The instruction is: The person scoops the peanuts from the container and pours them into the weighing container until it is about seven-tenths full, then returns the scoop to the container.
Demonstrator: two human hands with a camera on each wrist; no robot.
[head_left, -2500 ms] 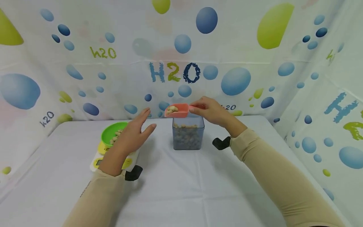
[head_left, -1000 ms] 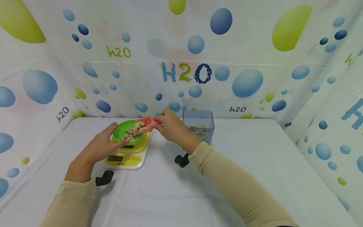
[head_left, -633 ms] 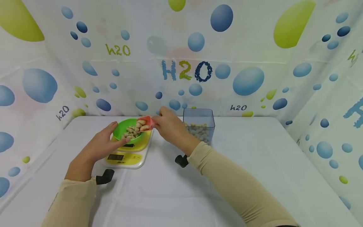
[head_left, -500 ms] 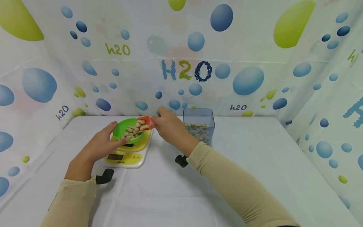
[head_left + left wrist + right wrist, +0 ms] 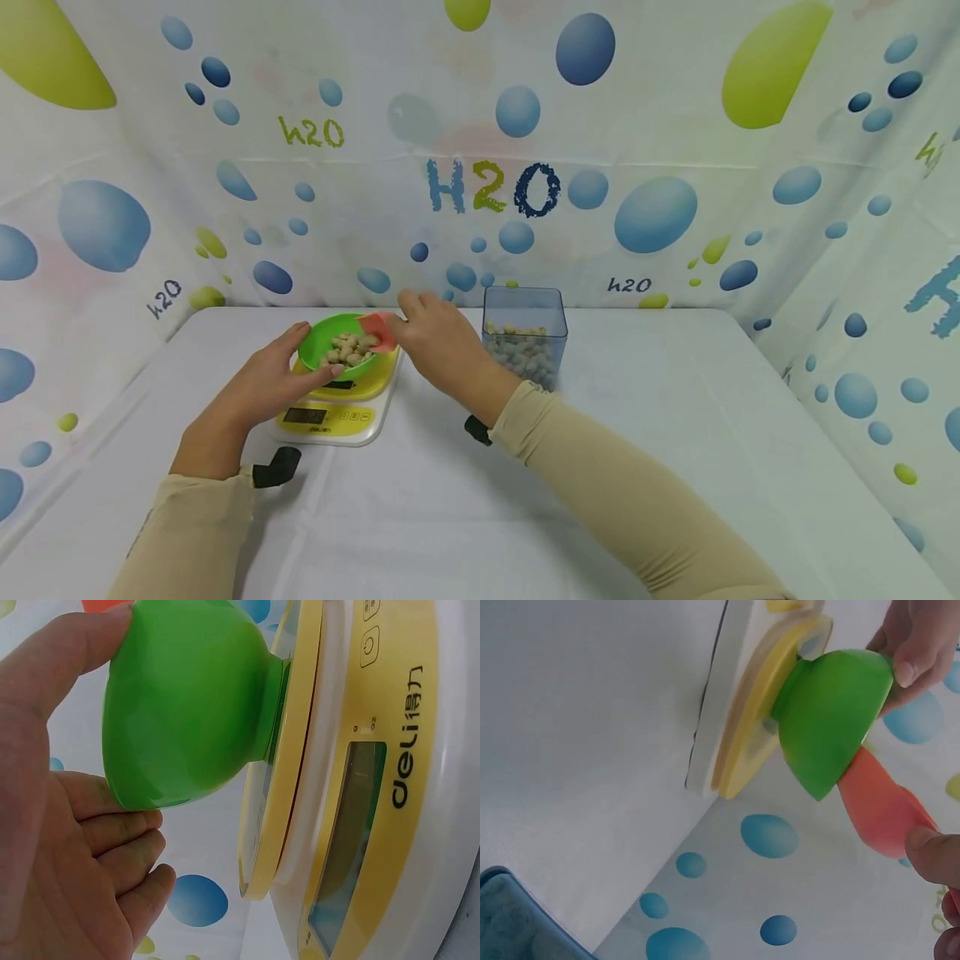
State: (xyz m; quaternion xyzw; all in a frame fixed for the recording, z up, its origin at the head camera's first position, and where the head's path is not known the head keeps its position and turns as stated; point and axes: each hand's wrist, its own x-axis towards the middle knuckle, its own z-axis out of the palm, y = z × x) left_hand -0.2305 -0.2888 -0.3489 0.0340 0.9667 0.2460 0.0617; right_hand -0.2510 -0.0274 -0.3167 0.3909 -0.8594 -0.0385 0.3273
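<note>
A green bowl (image 5: 322, 340) with several peanuts (image 5: 350, 347) in it sits on a yellow and white kitchen scale (image 5: 330, 421). My left hand (image 5: 262, 383) holds the bowl's left side, its thumb and fingers spread to either side of the rim, as the left wrist view (image 5: 82, 825) also has it. With my right hand (image 5: 442, 346) I grip the handle of a pink scoop (image 5: 381, 331), tipped over the bowl's right rim. From the right wrist camera the scoop's underside (image 5: 881, 806) shows right at the rim, so its inside is hidden there.
A clear bluish square container (image 5: 525, 333) partly filled with peanuts stands right of the scale, just behind my right forearm. The white-covered table (image 5: 450, 517) ends at a back curtain (image 5: 337, 225) printed with dots and letters.
My right hand carried the loaded scoop left from above the container to the bowl, then tipped it, and peanuts went into the bowl. My left hand moved onto the bowl's rim.
</note>
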